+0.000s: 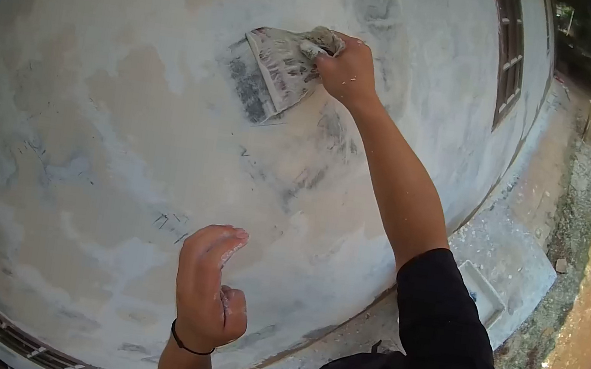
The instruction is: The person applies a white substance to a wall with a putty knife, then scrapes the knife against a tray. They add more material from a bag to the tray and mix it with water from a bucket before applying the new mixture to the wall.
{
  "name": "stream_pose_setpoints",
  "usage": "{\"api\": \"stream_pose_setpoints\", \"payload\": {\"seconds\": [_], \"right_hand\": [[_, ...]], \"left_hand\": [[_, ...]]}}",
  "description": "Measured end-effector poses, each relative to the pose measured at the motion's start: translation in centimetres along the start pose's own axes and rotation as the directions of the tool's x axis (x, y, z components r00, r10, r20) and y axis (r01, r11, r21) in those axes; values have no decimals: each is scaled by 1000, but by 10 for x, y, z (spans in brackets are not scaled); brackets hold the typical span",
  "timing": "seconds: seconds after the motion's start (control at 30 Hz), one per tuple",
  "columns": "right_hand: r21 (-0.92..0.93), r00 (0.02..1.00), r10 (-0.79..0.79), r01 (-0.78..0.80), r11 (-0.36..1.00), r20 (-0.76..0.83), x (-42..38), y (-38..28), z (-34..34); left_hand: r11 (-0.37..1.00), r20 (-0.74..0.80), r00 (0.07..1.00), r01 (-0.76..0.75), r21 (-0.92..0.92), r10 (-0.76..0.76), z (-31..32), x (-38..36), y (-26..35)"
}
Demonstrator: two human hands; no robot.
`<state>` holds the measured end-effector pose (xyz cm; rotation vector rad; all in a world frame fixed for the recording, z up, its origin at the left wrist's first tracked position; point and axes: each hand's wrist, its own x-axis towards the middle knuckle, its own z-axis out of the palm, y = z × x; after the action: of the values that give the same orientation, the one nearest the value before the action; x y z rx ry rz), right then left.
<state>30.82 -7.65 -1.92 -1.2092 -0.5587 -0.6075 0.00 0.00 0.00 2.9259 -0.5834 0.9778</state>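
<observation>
Left hand (209, 289): empty, fingers loosely curled, raised at 6 o'clock, just off wall (130, 123).
Right hand (348, 71): grips putty knife (277, 72), blade pressed flat on plaster at 12 o'clock.

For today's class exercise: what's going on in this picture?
A person is spreading filler on an outside wall. The right hand presses a wide scraper, smeared with filler, flat against the wall. The left hand is raised near the wall, fingers curled and holding nothing. A window sits further along the wall.
</observation>
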Motion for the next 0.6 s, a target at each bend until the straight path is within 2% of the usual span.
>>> {"api": "stream_pose_setpoints", "payload": {"seconds": [0.07, 0.1, 0.17, 0.2, 0.27, 0.3, 0.33, 0.37, 0.43, 0.5, 0.6], "right_hand": [[-33, 989, 145, -145, 989, -1, 1, -3, -10], [-44, 992, 125, -125, 991, 18, 3, -4, -15], [252, 990, 131, -139, 958, 45, -6, -10, -24], [261, 991, 128, -134, 956, 37, -12, -19, -23], [97, 985, -108, 121, 988, -134, -32, -35, -19], [97, 985, -109, 122, 988, -134, -41, -38, -13], [-130, 890, -424, 406, 904, -170, -50, -38, -3], [-353, 707, -696, 623, 698, -129, -59, -36, 8], [-438, 615, -785, 688, 578, -70, -73, -21, 33], [-469, 601, -797, 687, 556, -65, -83, -13, 51], [-490, 628, -778, 677, 549, -4, -87, -8, 64]], "left_hand": [[1000, 4, 1000, -14, 6, 14, -2, 0, -1], [1000, -23, 1000, -4, 2, 4, 4, -2, -1], [1000, -16, 1000, 17, 7, -17, 2, -4, 0], [1000, -14, 1000, 8, 15, -8, -1, -3, -3], [1000, -18, 1000, 5, 3, -5, 0, -4, -6], [1000, -19, 1000, 5, 4, -5, 1, -4, -7], [1000, -16, 1000, 6, -1, -6, 1, -4, -8], [1000, -11, 1000, 6, -7, -6, 2, -4, -8], [1000, -11, 1000, 15, -20, -15, 3, -6, -8], [999, -17, 1000, 19, -27, -20, 0, -8, -10], [999, -16, 999, 43, -11, -43, -5, -15, -14]]}}
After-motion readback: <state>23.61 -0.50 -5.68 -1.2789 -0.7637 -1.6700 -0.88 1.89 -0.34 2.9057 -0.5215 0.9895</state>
